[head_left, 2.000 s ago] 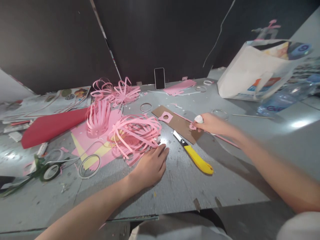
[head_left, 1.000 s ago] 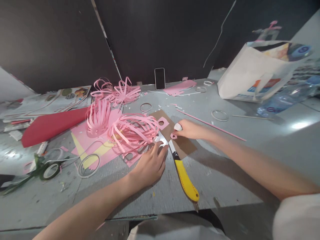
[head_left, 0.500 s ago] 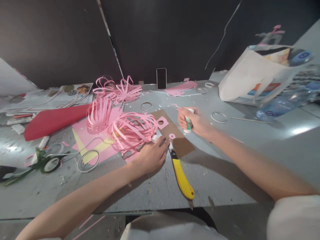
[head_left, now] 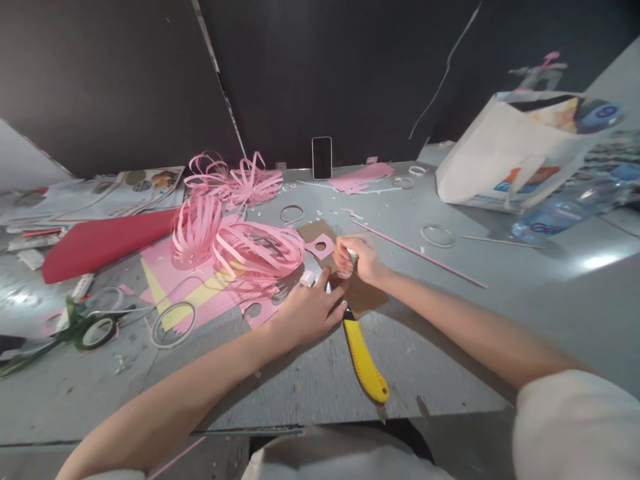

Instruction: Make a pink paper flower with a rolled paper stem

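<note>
My right hand (head_left: pixel 361 259) is closed around a glue stick (head_left: pixel 353 255), mostly hidden in the fist, its lower end down by the brown cardboard (head_left: pixel 371 297). My left hand (head_left: pixel 313 303) rests beside it, fingertips on the cardboard. A white cap (head_left: pixel 307 278) appears tucked between the left hand's fingers. The small pink paper ring seen earlier is hidden under the hands. A yellow-handled cutter (head_left: pixel 367 363) lies just right of the left hand, its blade end partly covered by the fingers. Behind the hands is a pink paper piece with a hole (head_left: pixel 320 247).
Pink paper-strip balls (head_left: pixel 260 250) and a red sheet (head_left: pixel 110 243) lie left, with green tape (head_left: pixel 95 331) nearer. A phone (head_left: pixel 322 158) stands at the back. Right are a thin pink stick (head_left: pixel 420 255), a wire ring (head_left: pixel 437 235), a white bag (head_left: pixel 520 153) and a bottle (head_left: pixel 565 210).
My right hand has moved left and nearer with the glue stick, down to my left fingertips over the cardboard. The pink stick behind it now shows in full. My left hand has barely moved.
</note>
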